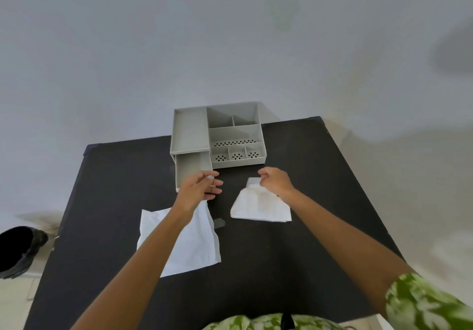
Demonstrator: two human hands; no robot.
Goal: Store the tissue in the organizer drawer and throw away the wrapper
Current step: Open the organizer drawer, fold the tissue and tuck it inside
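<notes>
A grey organizer (190, 130) stands at the table's far middle, and its lower left drawer (192, 167) is pulled out toward me. My left hand (198, 190) hovers over the drawer's front edge. Its fingers pinch a corner of a flat white tissue sheet (184, 242) that lies on the table below my forearm. A crumpled white wrapper-like pack (258, 205) rests to the right. My right hand (275, 181) sits just above its top edge, fingers loosely curled and holding nothing.
A small grey scrap (219, 223) lies between the two white items. The black table (256, 265) ends close behind the organizer, against a pale wall. A black bin (18, 249) stands on the floor to the left of the table.
</notes>
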